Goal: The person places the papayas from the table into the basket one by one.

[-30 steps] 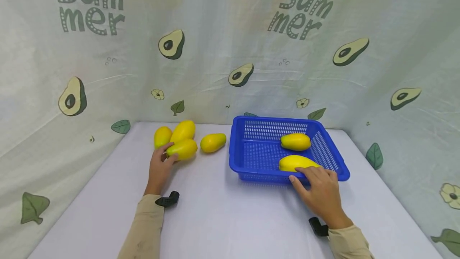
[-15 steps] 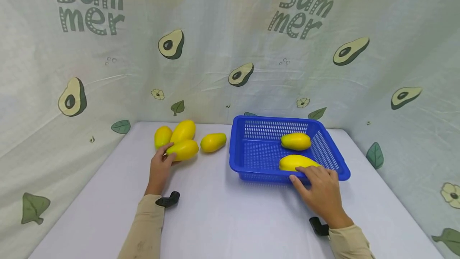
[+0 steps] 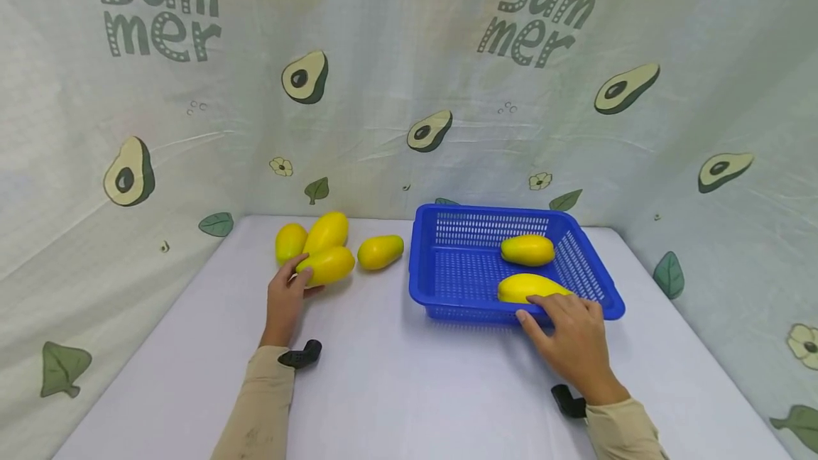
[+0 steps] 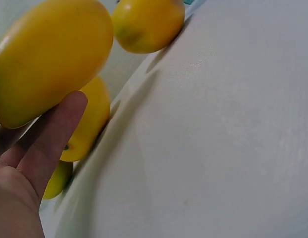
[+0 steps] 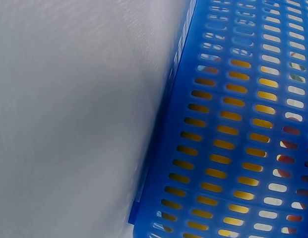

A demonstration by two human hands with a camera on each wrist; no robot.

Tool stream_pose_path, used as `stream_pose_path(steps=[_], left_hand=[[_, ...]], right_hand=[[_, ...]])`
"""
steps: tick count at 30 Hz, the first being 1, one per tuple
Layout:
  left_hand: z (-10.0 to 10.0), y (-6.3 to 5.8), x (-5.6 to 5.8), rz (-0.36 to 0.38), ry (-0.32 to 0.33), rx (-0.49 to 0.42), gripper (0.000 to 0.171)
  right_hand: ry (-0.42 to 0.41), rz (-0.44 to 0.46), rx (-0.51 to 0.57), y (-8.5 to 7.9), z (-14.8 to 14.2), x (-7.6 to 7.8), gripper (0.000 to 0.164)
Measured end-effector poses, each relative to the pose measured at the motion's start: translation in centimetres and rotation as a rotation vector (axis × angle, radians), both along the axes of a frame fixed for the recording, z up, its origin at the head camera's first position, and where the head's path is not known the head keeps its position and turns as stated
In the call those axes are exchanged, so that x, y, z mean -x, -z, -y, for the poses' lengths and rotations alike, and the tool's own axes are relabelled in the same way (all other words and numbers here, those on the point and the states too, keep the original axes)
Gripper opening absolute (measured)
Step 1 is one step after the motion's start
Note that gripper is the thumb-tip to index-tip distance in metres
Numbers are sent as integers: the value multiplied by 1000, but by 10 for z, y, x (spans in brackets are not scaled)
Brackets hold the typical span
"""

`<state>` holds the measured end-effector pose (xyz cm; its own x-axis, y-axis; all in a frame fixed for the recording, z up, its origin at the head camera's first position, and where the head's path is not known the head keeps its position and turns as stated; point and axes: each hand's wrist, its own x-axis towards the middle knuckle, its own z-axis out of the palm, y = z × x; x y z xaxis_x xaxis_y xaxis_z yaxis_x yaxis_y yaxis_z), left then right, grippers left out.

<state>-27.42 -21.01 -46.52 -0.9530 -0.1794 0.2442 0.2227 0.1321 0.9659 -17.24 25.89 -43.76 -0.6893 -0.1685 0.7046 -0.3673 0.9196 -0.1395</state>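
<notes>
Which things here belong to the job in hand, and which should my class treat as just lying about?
Likely the job:
left hand, gripping
one fruit
three loose fruits
basket
two fruits inside
right hand, at the basket's near rim

Probably just surroundings:
table
printed cloth
black wrist devices

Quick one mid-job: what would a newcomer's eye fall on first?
Probably the bright blue basket on the right of the white table, with two yellow fruits in its right half. Next, at the left, the left hand holding another fruit near three more. Then the right hand, gripping the basket's near rim.
</notes>
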Motion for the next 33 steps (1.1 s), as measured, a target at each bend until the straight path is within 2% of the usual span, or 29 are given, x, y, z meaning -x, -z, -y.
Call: stream_pose_path(steps=[5, 10, 17, 20, 26, 33], left_hand=[[-1, -2, 2, -36, 0, -30, 43], [-3, -5, 2, -15, 8, -10, 45], [-12, -29, -18, 23, 73, -71, 46], [-11, -23, -15, 11, 81, -86, 47], [-4, -4, -3, -19, 49, -100, 47], [-3, -1, 3, -66, 34, -104, 47]], right_hand=[[6, -3, -3, 0, 0, 1, 38], [19, 9, 3, 2, -1, -1, 38], [34, 37, 0, 9, -2, -5, 39], [28, 22, 0, 10, -2, -4, 39], [10, -14, 3, 10, -2, -2, 39], [-3, -18, -4, 9, -1, 3, 40]])
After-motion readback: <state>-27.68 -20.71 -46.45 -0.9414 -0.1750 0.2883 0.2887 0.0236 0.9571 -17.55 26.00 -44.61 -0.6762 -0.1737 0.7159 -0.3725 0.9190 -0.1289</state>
